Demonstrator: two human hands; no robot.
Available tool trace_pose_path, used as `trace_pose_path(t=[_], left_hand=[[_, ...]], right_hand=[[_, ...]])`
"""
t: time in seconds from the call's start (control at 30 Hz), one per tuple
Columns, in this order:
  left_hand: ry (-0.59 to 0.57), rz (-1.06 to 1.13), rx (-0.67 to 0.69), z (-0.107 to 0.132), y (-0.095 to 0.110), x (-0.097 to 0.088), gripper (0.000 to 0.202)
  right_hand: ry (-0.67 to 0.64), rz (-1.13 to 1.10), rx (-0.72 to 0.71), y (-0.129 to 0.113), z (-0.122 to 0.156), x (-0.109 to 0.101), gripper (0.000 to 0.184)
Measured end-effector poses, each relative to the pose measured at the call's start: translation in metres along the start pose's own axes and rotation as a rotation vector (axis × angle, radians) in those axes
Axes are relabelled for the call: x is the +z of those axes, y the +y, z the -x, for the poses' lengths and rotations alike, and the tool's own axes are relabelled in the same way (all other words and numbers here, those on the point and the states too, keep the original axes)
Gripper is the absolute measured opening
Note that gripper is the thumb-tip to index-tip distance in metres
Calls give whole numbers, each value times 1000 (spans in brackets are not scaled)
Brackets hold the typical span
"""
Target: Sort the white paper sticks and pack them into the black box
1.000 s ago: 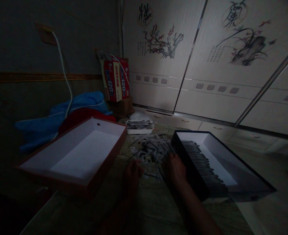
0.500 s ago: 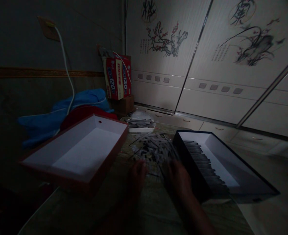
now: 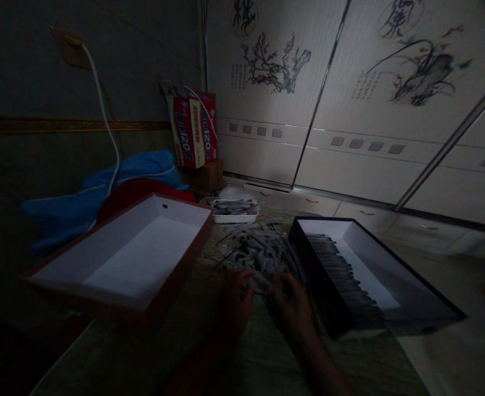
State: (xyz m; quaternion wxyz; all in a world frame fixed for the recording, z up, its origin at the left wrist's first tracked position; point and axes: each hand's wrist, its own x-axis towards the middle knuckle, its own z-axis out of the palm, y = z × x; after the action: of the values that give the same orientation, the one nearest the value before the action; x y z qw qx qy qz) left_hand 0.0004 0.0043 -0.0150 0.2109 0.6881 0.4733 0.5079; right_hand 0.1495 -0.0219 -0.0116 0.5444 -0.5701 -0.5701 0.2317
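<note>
My left hand (image 3: pixel 235 300) and my right hand (image 3: pixel 292 308) are close together at the near edge of a loose pile of pen parts (image 3: pixel 259 245). Between their closed fingers runs a pale, translucent pen (image 3: pixel 261 281), its left end at my left fingers and its right end at my right. Dim light and blur hide its details. To the right stands a dark open box (image 3: pixel 320 297), in which a row of similar pens (image 3: pixel 343 275) lies side by side along the left part.
A red-sided box (image 3: pixel 176 269) with a white inside stands at left. Behind the pile is a white tray (image 3: pixel 236 218) of slender pieces. Blue cloth (image 3: pixel 86 190), a red carton (image 3: pixel 193 132) and pale cabinet doors (image 3: pixel 263 157) lie beyond the table (image 3: pixel 242 357).
My right hand has moved left, nearer to my left hand. A pale pen now spans the fingers of both hands. The view has shifted slightly; the boxes stay in place.
</note>
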Motion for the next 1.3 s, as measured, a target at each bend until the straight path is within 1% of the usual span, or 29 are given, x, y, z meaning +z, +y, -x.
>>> trace_pose_path(t=[0.1,0.27,0.37,0.43,0.47,0.53,0.6,0.67,0.8,0.87,0.93,1.03,1.13,1.17,1.23,1.3], left_hand=[[-12,-46,44,1,1,0,30],[-47,-69,60,5,2,1,30],[-33,-36,33,5,1,2,21],[10,12,-28,3,0,1,12],[44,45,-73,1,-1,1,9],[129,132,-181,-4,-3,-1,6],[209,231,-291,-9,-4,-4,11],[263,300,-394,-12,-5,-6,15],[304,351,-519,-15,-3,-10,21],[322,387,-547,-16,-1,-11,23],[339,426,-568,-17,0,-13,24],[340,470,-579,-18,2,-14,25],[319,526,-579,-17,4,-15,24],[297,561,-588,-17,5,-15,23],[217,687,-628,-15,6,-12,19],[126,865,-692,-13,6,-7,17]], right_hand=[[9,-19,19,-5,0,1,10],[-16,-89,34,-7,3,5,18],[-55,-124,35,-8,4,5,21],[-45,-111,15,-9,4,4,21],[-27,-77,-14,-9,4,2,20],[-21,58,-110,-8,4,1,19],[-72,252,-219,-8,4,1,18],[-143,447,-275,-8,6,5,16],[-203,725,-255,-7,8,17,13],[-193,800,-243,-6,8,21,14],[-175,826,-239,-5,7,21,16],[-122,760,-232,-5,4,15,15],[6,546,-193,-6,1,4,11],[62,451,-160,-7,0,0,12],[156,272,-73,-9,1,-5,16],[198,140,-5,-12,3,-6,17]])
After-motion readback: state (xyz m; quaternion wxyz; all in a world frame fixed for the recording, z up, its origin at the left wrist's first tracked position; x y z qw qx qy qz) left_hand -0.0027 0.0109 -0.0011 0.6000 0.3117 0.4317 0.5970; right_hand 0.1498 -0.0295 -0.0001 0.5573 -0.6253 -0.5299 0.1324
